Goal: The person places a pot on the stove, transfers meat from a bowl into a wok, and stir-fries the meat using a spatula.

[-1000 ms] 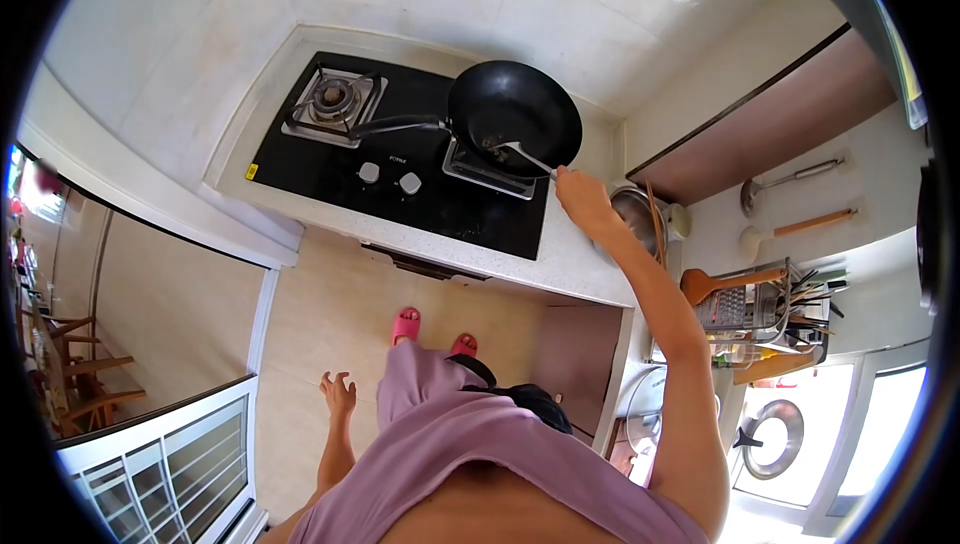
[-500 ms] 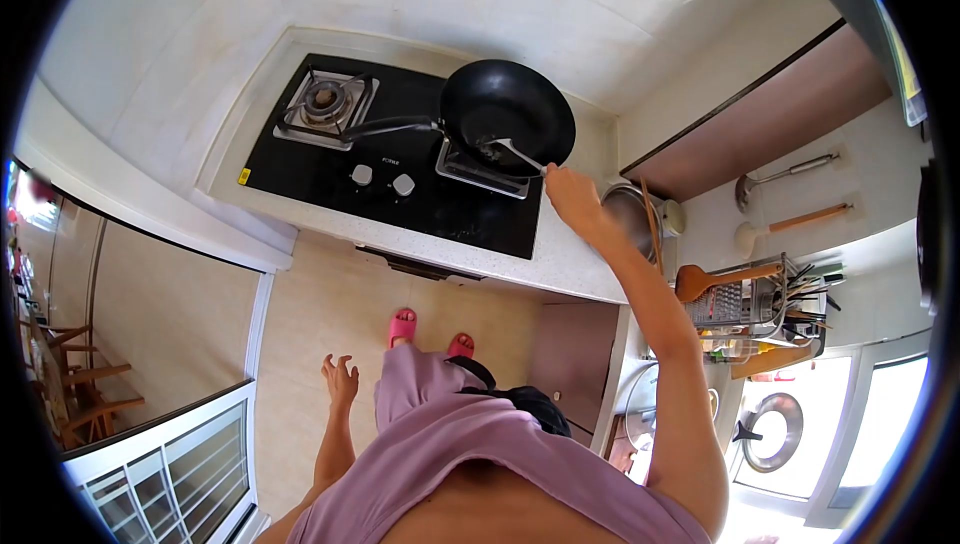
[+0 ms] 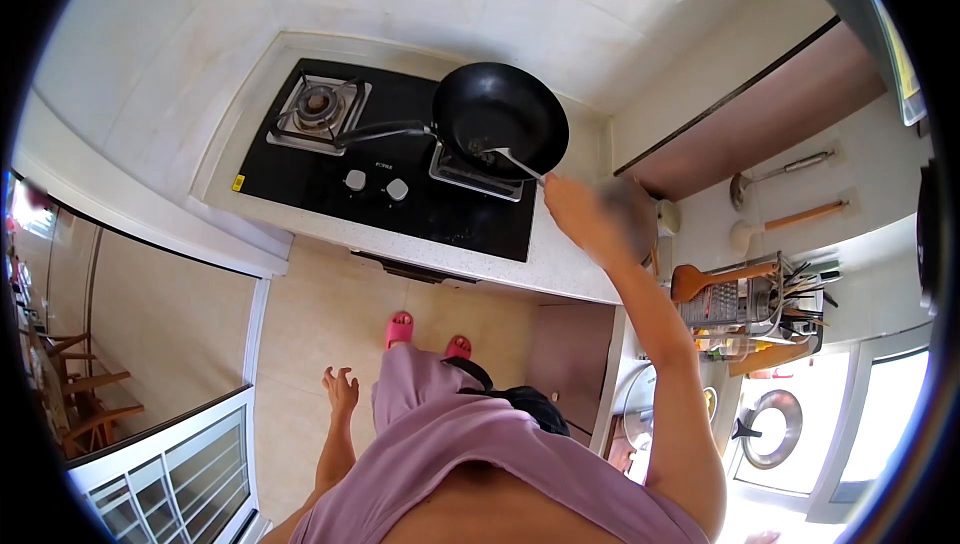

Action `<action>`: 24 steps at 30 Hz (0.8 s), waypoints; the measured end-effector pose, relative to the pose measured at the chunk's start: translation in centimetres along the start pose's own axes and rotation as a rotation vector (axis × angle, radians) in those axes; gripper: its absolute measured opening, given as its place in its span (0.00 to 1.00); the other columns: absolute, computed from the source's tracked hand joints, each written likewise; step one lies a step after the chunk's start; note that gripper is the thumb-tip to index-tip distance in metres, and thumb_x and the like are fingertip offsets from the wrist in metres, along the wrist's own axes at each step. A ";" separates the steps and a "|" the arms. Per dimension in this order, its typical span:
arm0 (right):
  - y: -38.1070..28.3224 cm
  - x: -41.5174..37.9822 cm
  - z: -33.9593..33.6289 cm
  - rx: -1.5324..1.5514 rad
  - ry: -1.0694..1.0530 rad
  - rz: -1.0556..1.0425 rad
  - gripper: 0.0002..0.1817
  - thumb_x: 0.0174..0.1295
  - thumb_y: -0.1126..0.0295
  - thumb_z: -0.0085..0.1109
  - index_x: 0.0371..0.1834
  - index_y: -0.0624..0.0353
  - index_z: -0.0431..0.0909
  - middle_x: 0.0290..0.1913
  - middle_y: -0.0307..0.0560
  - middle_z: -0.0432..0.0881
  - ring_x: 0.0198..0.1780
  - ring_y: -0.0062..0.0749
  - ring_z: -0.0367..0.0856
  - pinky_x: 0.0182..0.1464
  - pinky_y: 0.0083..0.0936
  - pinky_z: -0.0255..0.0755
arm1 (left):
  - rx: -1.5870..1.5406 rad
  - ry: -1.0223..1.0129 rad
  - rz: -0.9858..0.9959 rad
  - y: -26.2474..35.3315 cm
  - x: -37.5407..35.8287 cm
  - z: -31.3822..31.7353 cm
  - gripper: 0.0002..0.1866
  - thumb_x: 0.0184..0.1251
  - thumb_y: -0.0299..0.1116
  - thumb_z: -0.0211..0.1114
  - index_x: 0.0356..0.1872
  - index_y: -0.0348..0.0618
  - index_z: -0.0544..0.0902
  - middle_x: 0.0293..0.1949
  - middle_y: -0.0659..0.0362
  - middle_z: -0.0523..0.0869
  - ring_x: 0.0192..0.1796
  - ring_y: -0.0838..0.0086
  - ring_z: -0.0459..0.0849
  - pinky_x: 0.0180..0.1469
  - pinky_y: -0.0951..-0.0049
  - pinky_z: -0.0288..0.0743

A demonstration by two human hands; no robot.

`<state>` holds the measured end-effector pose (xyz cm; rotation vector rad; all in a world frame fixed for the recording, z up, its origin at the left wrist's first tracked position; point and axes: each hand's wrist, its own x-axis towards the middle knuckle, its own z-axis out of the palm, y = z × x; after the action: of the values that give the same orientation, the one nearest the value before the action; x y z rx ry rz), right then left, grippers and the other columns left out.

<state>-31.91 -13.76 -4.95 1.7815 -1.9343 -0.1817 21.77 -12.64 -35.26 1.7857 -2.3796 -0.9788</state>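
Observation:
My right hand (image 3: 577, 212) is closed round the handle of a light-coloured spatula (image 3: 519, 163). The spatula's head rests low inside a black wok (image 3: 505, 109), near some small bits that I cannot make out. The wok sits on the right burner of a black gas hob (image 3: 400, 217), its long handle (image 3: 385, 131) pointing left over the hob. Nobody holds that handle. Down at my left side, above the floor, my left hand (image 3: 342, 387) hangs with its fingers apart and slightly bent, holding nothing.
The left burner (image 3: 318, 107) is bare. Right of the hob, a round metal pan (image 3: 632, 214) stands partly behind my right hand. A rack of utensils (image 3: 775, 294) is farther right, with a ladle (image 3: 742, 190) hanging on the wall above. A sliding door (image 3: 185, 464) is at left.
My right hand has dipped slightly towards me with the spatula, whose head stays inside the wok. The whole view has shifted a little. My left hand looks much the same.

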 end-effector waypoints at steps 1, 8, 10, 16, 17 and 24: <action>0.1 -0.1 -0.6 -0.081 0.098 -0.025 0.01 0.54 0.74 0.52 0.28 0.55 0.72 0.20 0.37 0.68 0.23 0.25 0.74 0.21 0.22 0.64 | -0.001 0.001 -0.001 0.2 0.0 -0.1 0.18 0.49 0.29 0.64 0.45 0.47 0.76 0.55 0.37 0.64 0.60 0.45 0.59 0.58 0.52 0.58; 0.4 -0.5 -2.6 0.165 0.057 -0.025 0.02 0.57 0.74 0.49 0.33 0.58 0.71 0.21 0.42 0.68 0.24 0.30 0.73 0.25 0.25 0.66 | -0.005 0.019 -0.030 0.4 0.2 0.1 0.18 0.48 0.28 0.64 0.45 0.48 0.76 0.52 0.38 0.67 0.60 0.46 0.58 0.58 0.52 0.57; 0.5 -0.4 -2.6 0.184 0.027 0.010 0.03 0.58 0.73 0.49 0.34 0.59 0.70 0.21 0.43 0.68 0.25 0.32 0.73 0.25 0.26 0.66 | -0.018 0.016 -0.049 0.6 0.3 0.1 0.18 0.49 0.28 0.64 0.45 0.48 0.76 0.52 0.38 0.67 0.60 0.46 0.58 0.58 0.52 0.57; 0.7 -1.1 -2.0 0.179 -0.004 -0.014 0.04 0.59 0.73 0.46 0.35 0.61 0.69 0.23 0.47 0.71 0.26 0.36 0.74 0.27 0.30 0.67 | -0.020 0.029 -0.014 1.0 0.7 -0.2 0.18 0.49 0.29 0.64 0.44 0.48 0.76 0.55 0.38 0.65 0.59 0.45 0.59 0.58 0.51 0.58; 0.7 -1.1 -2.5 0.213 -0.040 0.027 0.04 0.59 0.73 0.46 0.35 0.60 0.69 0.23 0.46 0.70 0.26 0.34 0.73 0.28 0.29 0.67 | -0.021 0.030 -0.013 1.0 0.7 -0.2 0.18 0.49 0.29 0.64 0.44 0.48 0.76 0.55 0.38 0.64 0.59 0.45 0.59 0.58 0.51 0.57; 0.0 -0.2 -5.1 0.333 -0.274 0.153 0.09 0.60 0.75 0.39 0.35 0.69 0.69 0.28 0.61 0.77 0.30 0.54 0.77 0.30 0.43 0.68 | -0.005 -0.026 -0.009 0.2 0.6 0.5 0.18 0.49 0.28 0.64 0.44 0.47 0.76 0.55 0.38 0.64 0.59 0.46 0.59 0.58 0.51 0.57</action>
<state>-29.70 -12.43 -0.61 1.8814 -2.4039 -0.0542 21.19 -12.89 -35.73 1.7945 -2.3847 -1.0143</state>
